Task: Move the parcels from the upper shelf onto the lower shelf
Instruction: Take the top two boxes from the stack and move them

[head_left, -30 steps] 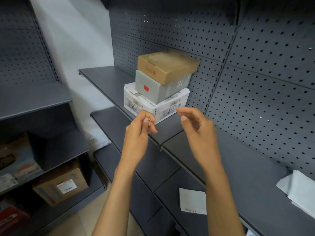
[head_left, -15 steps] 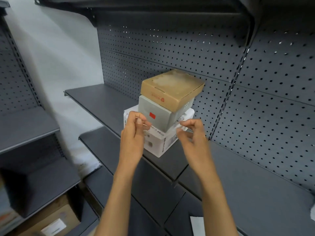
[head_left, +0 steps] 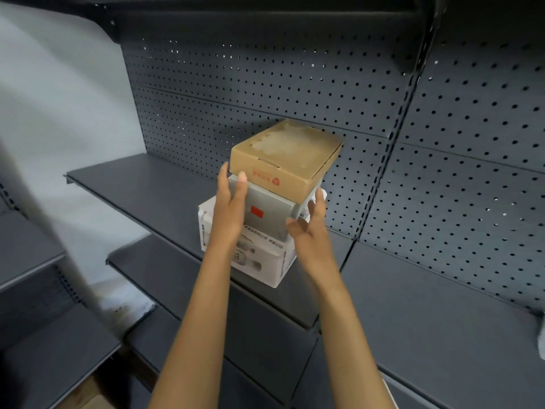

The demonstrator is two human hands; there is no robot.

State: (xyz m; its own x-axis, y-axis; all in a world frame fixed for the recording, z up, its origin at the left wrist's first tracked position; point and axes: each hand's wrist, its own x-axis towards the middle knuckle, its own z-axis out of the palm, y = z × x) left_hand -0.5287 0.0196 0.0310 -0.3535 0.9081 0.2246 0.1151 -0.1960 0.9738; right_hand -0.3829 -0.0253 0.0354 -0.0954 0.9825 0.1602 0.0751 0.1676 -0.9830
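Three parcels are stacked on the upper shelf [head_left: 141,184]: a brown cardboard box [head_left: 292,152] on top, a grey box with a red sticker [head_left: 267,212] in the middle, a white printed box [head_left: 259,259] at the bottom. My left hand [head_left: 228,214] lies flat against the grey box's left side, fingertips reaching the brown box's lower edge. My right hand [head_left: 309,228] is spread at the grey box's right corner, fingers apart, and I cannot tell whether it touches. Neither hand is closed on a parcel. The lower shelf [head_left: 165,270] runs just beneath.
Grey pegboard [head_left: 295,84] backs the shelves, with an upright post [head_left: 392,143] to the right of the stack. Another shelf unit [head_left: 29,261] stands at the left against a white wall. A further shelf [head_left: 236,13] hangs overhead. Something white [head_left: 541,338] shows at the right edge.
Both hands have risen from in front of the white box to the sides of the grey box. The view has tilted upward and drawn closer to the stack.
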